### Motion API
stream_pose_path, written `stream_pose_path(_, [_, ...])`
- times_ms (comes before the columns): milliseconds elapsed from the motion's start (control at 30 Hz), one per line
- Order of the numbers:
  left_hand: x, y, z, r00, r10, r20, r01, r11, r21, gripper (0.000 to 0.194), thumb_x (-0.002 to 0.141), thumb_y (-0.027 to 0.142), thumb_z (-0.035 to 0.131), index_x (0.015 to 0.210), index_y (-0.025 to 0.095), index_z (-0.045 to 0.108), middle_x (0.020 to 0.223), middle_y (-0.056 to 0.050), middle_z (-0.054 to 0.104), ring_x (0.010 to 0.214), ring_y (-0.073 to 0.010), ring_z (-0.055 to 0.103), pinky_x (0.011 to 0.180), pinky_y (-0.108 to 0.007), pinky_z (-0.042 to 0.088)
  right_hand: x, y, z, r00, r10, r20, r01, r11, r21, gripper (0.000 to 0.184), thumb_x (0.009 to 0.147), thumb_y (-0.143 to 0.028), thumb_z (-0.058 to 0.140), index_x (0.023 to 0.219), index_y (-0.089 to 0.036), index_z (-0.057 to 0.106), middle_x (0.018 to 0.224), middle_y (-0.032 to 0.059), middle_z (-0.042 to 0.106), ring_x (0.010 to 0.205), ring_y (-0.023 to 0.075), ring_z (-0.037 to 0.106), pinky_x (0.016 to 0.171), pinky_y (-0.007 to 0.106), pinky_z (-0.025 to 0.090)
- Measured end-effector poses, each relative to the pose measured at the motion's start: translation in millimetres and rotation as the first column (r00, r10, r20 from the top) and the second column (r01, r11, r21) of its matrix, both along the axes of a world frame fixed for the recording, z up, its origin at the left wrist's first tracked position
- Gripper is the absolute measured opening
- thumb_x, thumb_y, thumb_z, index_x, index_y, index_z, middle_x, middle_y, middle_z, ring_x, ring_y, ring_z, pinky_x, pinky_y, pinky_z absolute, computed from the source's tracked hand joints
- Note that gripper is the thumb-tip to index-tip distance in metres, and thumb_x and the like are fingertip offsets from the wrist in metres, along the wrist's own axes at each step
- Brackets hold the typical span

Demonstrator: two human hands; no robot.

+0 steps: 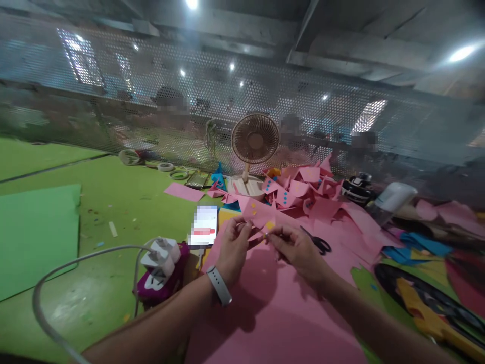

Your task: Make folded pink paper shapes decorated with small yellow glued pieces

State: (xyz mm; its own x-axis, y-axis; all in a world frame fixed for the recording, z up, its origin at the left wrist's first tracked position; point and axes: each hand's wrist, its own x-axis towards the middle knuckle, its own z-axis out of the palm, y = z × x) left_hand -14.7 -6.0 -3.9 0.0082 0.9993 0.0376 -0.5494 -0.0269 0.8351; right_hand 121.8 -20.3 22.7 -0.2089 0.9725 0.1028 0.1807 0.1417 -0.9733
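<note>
My left hand (pixel 235 245), with a grey band (pixel 219 286) on its wrist, is raised over a large pink paper sheet (pixel 273 318). Its fingers are curled and pressed together; whatever lies in them is too small to make out. Close by on the right, my right hand (pixel 292 246) pinches a tiny yellowish piece (pixel 266 234) between thumb and finger. Beyond the fingertips lies pink paper (pixel 261 210) with small yellow squares on it. Black-handled scissors (pixel 321 245) rest just past my right hand.
A desk fan (pixel 255 139) stands behind, beside a heap of folded pink paper shapes (pixel 299 187). To the left are a lit phone (pixel 204 226) and white plugs (pixel 161 255) with a cable. Tape rolls (pixel 165 167) line the mesh; a yellow tool (pixel 424 308) lies right.
</note>
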Motion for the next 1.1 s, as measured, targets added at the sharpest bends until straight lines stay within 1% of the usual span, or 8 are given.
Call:
stream_pose_path(67, [1.0, -2.1, -0.3, 0.999, -0.024, 0.021, 0.025, 1.000, -0.019, 0.020, 0.073, 0.030, 0.063, 0.082, 0.019, 0.049, 0.080, 0.000, 0.059, 0.084, -0.0175, 0.062, 0.076, -0.038, 0.051, 0.2, 10.0, -2.3, 0.999, -0.051, 0.007, 0.050, 0.992, 0.113, 0.025, 0.076, -0.041, 0.058, 0.077, -0.016, 0.058, 0.057, -0.0046, 0.053, 0.044, 0.0068, 0.048, 0.043, 0.018, 0.038])
stream_pose_path(133, [1.7, -3.4, -0.9, 0.998, -0.049, 0.045, 0.051, 0.998, -0.031, 0.021, 0.073, 0.030, 0.064, 0.081, 0.019, 0.048, 0.082, -0.001, 0.060, 0.086, -0.0191, 0.062, 0.076, -0.039, 0.051, -0.5, 17.2, -6.2, 0.997, -0.074, 0.010, 0.071, 0.983, 0.170, 0.023, 0.078, -0.039, 0.057, 0.078, -0.016, 0.058, 0.064, -0.0028, 0.056, 0.047, 0.0072, 0.050, 0.046, 0.020, 0.041])
stream_pose_path(233, [2.3, -4.2, -1.9, 0.994, -0.079, 0.078, 0.081, 0.996, -0.029, 0.023, 0.072, 0.031, 0.065, 0.080, 0.020, 0.047, 0.086, -0.002, 0.061, 0.092, -0.0210, 0.061, 0.078, -0.041, 0.050, -3.4, 20.4, -11.5, 0.994, -0.108, 0.035, 0.098, 0.973, 0.208, 0.024, 0.081, -0.040, 0.054, 0.081, -0.016, 0.058, 0.074, 0.0001, 0.060, 0.049, 0.0083, 0.052, 0.048, 0.021, 0.043])
stream_pose_path(433, [4.1, -6.7, -4.3, 0.988, -0.112, 0.109, 0.115, 0.993, -0.024, 0.027, 0.073, 0.031, 0.065, 0.081, 0.021, 0.042, 0.087, 0.000, 0.063, 0.094, -0.0197, 0.061, 0.082, -0.041, 0.049, -5.5, 20.6, -16.5, 0.969, -0.200, 0.147, 0.145, 0.936, 0.320, 0.021, 0.082, -0.037, 0.052, 0.082, -0.017, 0.059, 0.079, 0.0034, 0.065, 0.064, 0.0135, 0.057, 0.055, 0.023, 0.044])
stream_pose_path(567, [5.2, -8.2, -7.0, 0.982, -0.132, 0.135, 0.135, 0.991, -0.016, 0.028, 0.075, 0.030, 0.063, 0.083, 0.022, 0.038, 0.089, -0.001, 0.065, 0.097, -0.0201, 0.061, 0.084, -0.042, 0.048, -4.6, 21.7, -17.4, 0.956, -0.225, 0.186, 0.150, 0.925, 0.349, 0.019, 0.083, -0.035, 0.051, 0.082, -0.018, 0.059, 0.083, 0.0043, 0.065, 0.069, 0.0150, 0.059, 0.059, 0.025, 0.045])
stream_pose_path(733, [5.0, -8.4, -7.0, 0.988, -0.126, 0.094, 0.127, 0.992, -0.006, 0.030, 0.074, 0.033, 0.064, 0.079, 0.022, 0.037, 0.084, 0.000, 0.064, 0.097, -0.0194, 0.060, 0.086, -0.042, 0.047, -3.4, 19.6, -16.8, 0.946, -0.223, 0.236, 0.123, 0.919, 0.375, 0.017, 0.083, -0.033, 0.050, 0.081, -0.019, 0.060, 0.083, 0.0031, 0.064, 0.073, 0.0154, 0.059, 0.063, 0.026, 0.045])
stream_pose_path(967, [7.4, -7.4, -7.4, 0.988, -0.128, 0.082, 0.127, 0.992, 0.015, 0.033, 0.071, 0.031, 0.068, 0.070, 0.020, 0.037, 0.069, 0.006, 0.055, 0.084, -0.0136, 0.060, 0.085, -0.039, 0.048, -2.9, 17.5, -16.4, 0.925, -0.262, 0.275, 0.131, 0.899, 0.418, 0.018, 0.084, -0.033, 0.049, 0.080, -0.019, 0.059, 0.084, 0.0033, 0.061, 0.075, 0.0154, 0.057, 0.063, 0.026, 0.043])
stream_pose_path(1100, [8.9, -6.9, -9.9, 0.988, -0.133, 0.077, 0.130, 0.991, 0.040, 0.028, 0.073, 0.030, 0.066, 0.074, 0.021, 0.040, 0.067, 0.007, 0.054, 0.081, -0.0122, 0.059, 0.084, -0.038, 0.049, -3.1, 17.1, -13.9, 0.920, -0.271, 0.283, 0.137, 0.899, 0.415, 0.016, 0.083, -0.031, 0.049, 0.080, -0.019, 0.059, 0.084, 0.0027, 0.061, 0.076, 0.0148, 0.057, 0.063, 0.025, 0.043])
